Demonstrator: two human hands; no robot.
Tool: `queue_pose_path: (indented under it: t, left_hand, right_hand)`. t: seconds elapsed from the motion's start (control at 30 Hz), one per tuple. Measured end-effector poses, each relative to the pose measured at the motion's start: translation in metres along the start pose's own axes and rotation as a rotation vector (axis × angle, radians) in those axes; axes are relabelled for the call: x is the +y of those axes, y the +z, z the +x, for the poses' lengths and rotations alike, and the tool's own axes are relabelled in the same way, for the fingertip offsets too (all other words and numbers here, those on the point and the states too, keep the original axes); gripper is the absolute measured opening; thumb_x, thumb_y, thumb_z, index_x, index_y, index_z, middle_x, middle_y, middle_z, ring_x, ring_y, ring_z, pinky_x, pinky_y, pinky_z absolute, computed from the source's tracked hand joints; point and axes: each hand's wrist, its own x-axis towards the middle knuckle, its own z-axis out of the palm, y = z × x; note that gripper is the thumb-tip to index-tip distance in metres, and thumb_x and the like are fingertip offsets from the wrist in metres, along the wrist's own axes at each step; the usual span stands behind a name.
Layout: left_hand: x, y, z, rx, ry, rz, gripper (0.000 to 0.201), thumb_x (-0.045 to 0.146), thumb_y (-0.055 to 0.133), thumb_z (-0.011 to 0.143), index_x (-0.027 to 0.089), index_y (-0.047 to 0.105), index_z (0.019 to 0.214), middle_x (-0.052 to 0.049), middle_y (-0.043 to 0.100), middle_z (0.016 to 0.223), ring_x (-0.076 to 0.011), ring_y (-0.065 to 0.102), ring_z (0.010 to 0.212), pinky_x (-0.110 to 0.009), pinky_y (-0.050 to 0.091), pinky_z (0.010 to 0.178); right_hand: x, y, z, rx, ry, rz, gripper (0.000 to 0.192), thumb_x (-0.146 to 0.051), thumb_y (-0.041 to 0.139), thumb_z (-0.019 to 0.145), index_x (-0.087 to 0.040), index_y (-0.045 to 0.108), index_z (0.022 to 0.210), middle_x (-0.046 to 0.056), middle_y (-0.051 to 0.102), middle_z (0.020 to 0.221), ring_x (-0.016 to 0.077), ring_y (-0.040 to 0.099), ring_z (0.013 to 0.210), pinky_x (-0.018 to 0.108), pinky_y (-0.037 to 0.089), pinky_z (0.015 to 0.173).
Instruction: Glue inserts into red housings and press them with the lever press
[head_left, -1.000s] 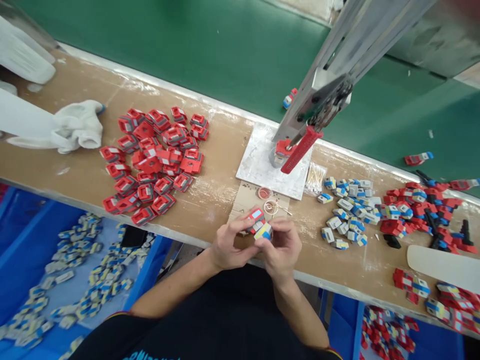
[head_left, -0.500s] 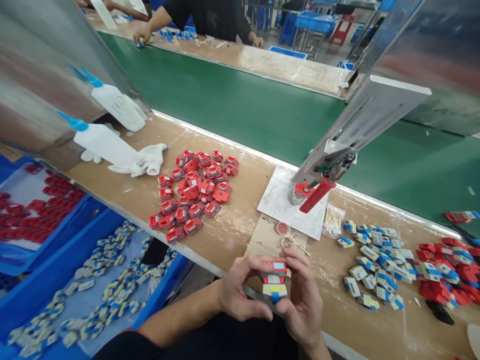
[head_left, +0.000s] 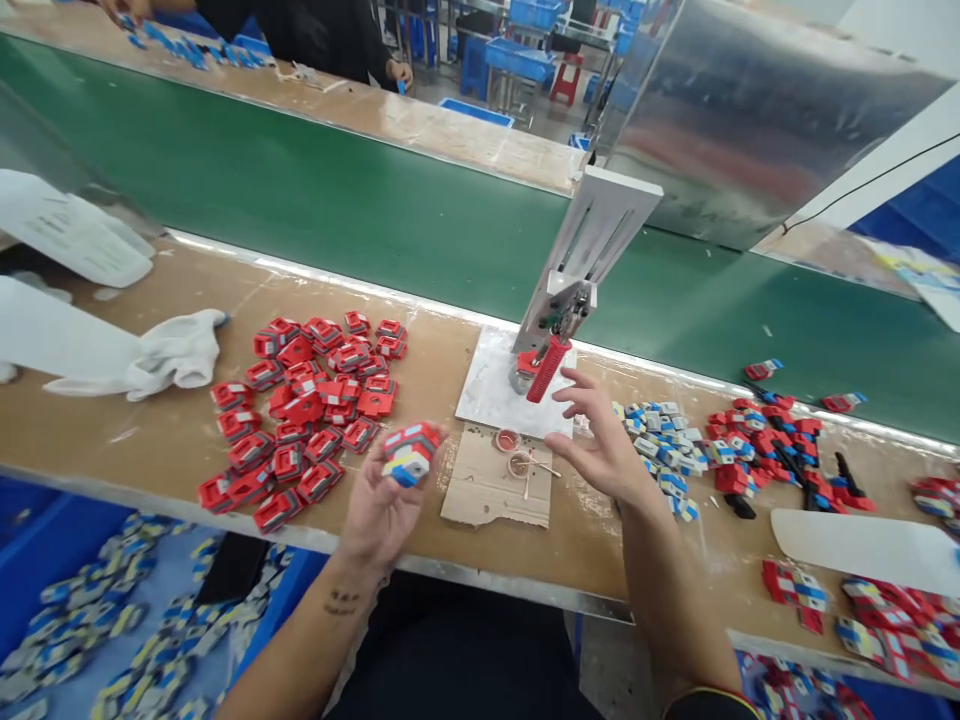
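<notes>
Cloth (head_left: 169, 355), white and crumpled, lies at the left end of the wooden workbench (head_left: 450, 330), with pale plastic shapes beyond it toward the far left corner. Right of the cloth a heap of red parts (head_left: 311, 400) spreads across the middle of the bench, reaching almost to its near edge. Just beside that heap, above the near edge, the left hand (head_left: 379, 500) is clasped around a small assembled block (head_left: 409, 453), red on top with blue, yellow and grey below, held up clear of the bench top. Next comes a scrap of cardboard (head_left: 491, 490) with two little rings (head_left: 514, 452) at its far side, and behind it a pale square plate (head_left: 491, 395) near the far edge, where a metal press with a red handle (head_left: 549, 368) stands. The right hand (head_left: 604, 440) hovers with fingers spread and nothing in it, just right of the handle and over the near side of a pile of blue-and-grey parts (head_left: 664, 445). Farther right lies a mixed pile of red, blue and black pieces (head_left: 772, 450). Beyond the far edge runs a green conveyor belt (head_left: 360, 210).
</notes>
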Motion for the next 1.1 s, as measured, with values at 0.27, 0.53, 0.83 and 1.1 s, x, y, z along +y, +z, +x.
queue_pose_path:
  t: [0.27, 0.53, 0.83, 1.1]
  left_hand:
    - [0.012, -0.027, -0.005, 0.159, -0.15, -0.201, 0.044, 0.03, 0.101, 0.068, 0.029, 0.077, 0.105, 0.002, 0.078, 0.091, -0.0139, 0.077, 0.078, -0.016, 0.062, 0.061]
    - [0.008, -0.009, 0.004, 0.14, -0.17, -0.136, 0.056, 0.017, 0.1, 0.066, 0.036, 0.077, 0.113, -0.004, 0.08, 0.122, -0.0161, 0.081, 0.094, -0.015, 0.065, 0.075]
    - [0.01, -0.024, 0.0, 0.195, -0.209, -0.109, 0.049, 0.021, 0.098, 0.068, 0.03, 0.077, 0.111, -0.005, 0.079, 0.121, -0.0192, 0.081, 0.092, -0.019, 0.067, 0.072]
    - [0.009, -0.015, 0.005, 0.15, -0.137, -0.037, 0.041, 0.032, 0.1, 0.068, 0.03, 0.077, 0.101, -0.003, 0.082, 0.105, -0.0172, 0.079, 0.077, -0.02, 0.066, 0.062]
  right_hand:
    - [-0.01, -0.057, 0.063, -0.498, -0.218, 0.27, 0.057, -0.081, 0.075, 0.076, -0.026, 0.077, 0.09, 0.004, 0.079, 0.089, 0.024, 0.077, 0.084, 0.05, 0.066, 0.08]
    - [-0.03, -0.055, 0.123, 0.309, -0.262, 0.031, 0.067, -0.075, 0.067, 0.089, -0.043, 0.052, 0.146, 0.002, 0.06, 0.154, 0.0298, 0.058, 0.145, 0.049, 0.06, 0.096]
    - [0.042, 0.009, 0.06, 0.345, -0.003, -0.065, 0.026, -0.045, 0.079, 0.081, -0.026, 0.065, 0.091, 0.007, 0.071, 0.099, 0.0262, 0.066, 0.098, 0.044, 0.057, 0.081]
    - [0.089, 0.024, 0.056, 0.138, 0.254, 0.067, 0.045, -0.053, 0.077, 0.078, -0.026, 0.047, 0.096, 0.002, 0.072, 0.099, 0.0192, 0.072, 0.088, 0.038, 0.06, 0.083]
